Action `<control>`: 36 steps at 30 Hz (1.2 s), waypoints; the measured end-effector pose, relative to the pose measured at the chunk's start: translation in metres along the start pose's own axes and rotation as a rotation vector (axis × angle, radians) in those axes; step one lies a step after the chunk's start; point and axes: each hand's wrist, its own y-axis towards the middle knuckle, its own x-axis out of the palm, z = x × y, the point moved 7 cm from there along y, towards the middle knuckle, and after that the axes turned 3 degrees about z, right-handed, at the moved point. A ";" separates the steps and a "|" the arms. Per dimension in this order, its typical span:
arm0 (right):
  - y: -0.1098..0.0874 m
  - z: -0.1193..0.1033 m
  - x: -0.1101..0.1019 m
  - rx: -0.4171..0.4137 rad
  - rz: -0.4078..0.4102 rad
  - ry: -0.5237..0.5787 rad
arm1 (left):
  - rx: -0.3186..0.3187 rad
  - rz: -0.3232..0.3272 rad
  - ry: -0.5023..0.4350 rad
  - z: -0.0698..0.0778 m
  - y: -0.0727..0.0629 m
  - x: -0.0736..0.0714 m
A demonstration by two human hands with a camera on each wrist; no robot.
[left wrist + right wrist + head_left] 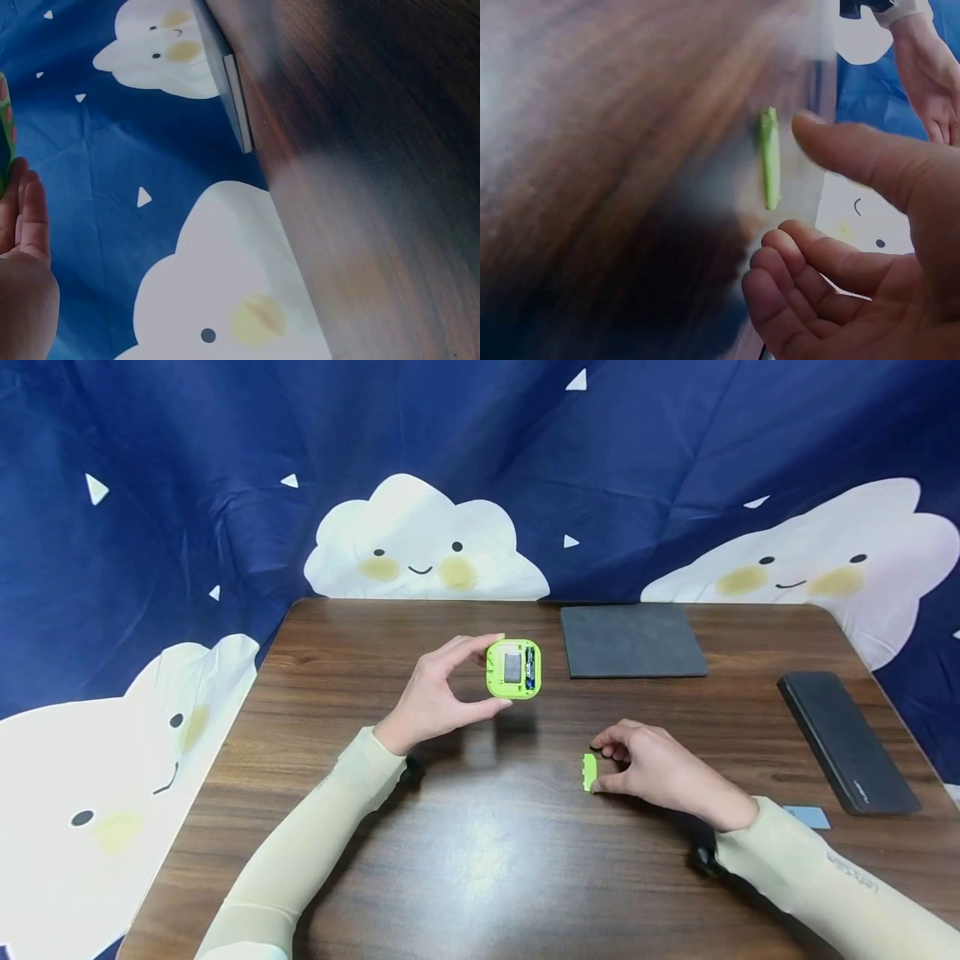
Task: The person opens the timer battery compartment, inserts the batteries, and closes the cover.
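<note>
My left hand (pixel 438 693) holds a small lime-green battery-powered device (pixel 495 673) above the table, thumb below and fingers above it. Its back faces me, with a grey rectangle (pixel 513 667) in the middle. A dark battery (pixel 530 668) sits in the uncovered slot at its right side. In the left wrist view only an edge of the device (pixel 6 127) shows. A lime-green battery cover (pixel 589 772) lies on the table by my right hand (pixel 652 768). The right wrist view shows that thumb and the bent fingers parted, with the cover (pixel 771 161) just beyond their tips.
A dark flat board (pixel 633 641) lies at the back of the wooden table (pixel 360 877). To the right is a long black case (pixel 847 743), and a light-blue card (pixel 807 817) lies by the right sleeve. A blue curtain (pixel 450 427) with clouds hangs behind.
</note>
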 end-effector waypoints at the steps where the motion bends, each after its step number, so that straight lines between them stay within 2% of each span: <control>1: -0.001 0.000 0.002 0.002 -0.006 -0.013 | 0.000 0.000 0.000 0.000 0.000 0.000; 13: 0.001 -0.007 0.008 -0.047 0.011 -0.037 | -0.011 -0.005 0.013 -0.001 0.000 0.001; 24: 0.002 -0.010 0.010 -0.042 -0.031 -0.055 | -0.014 -0.001 0.014 -0.002 -0.001 0.001; 36: -0.001 -0.018 0.010 -0.103 -0.016 0.045 | -0.002 -0.007 0.018 -0.003 0.000 0.002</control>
